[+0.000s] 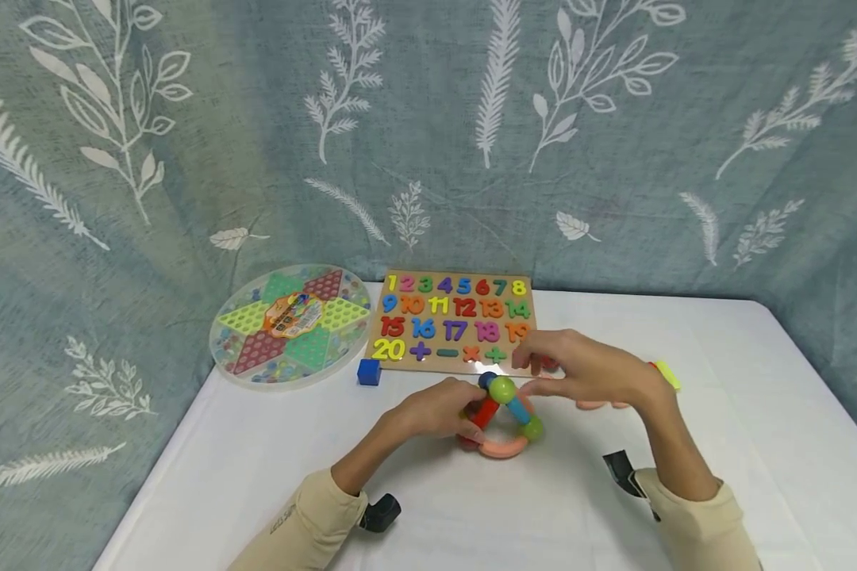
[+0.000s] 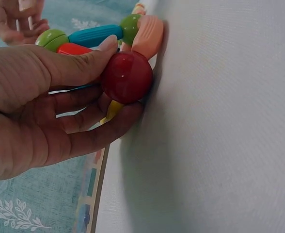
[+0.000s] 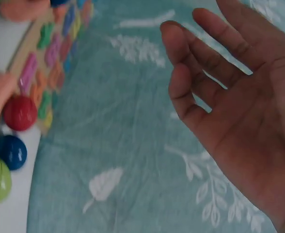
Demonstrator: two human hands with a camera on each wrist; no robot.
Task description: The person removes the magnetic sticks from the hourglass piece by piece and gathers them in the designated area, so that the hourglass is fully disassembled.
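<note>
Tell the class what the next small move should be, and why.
Probably the right hand should reach for the red ball near the board: that hand is open and holds nothing, while the left hand grips the toy and could steady it for another piece.

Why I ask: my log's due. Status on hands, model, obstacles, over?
Left hand gripping model. Right hand open, empty beside it. Model partly hidden by fingers. Number board behind, not blocking.
</note>
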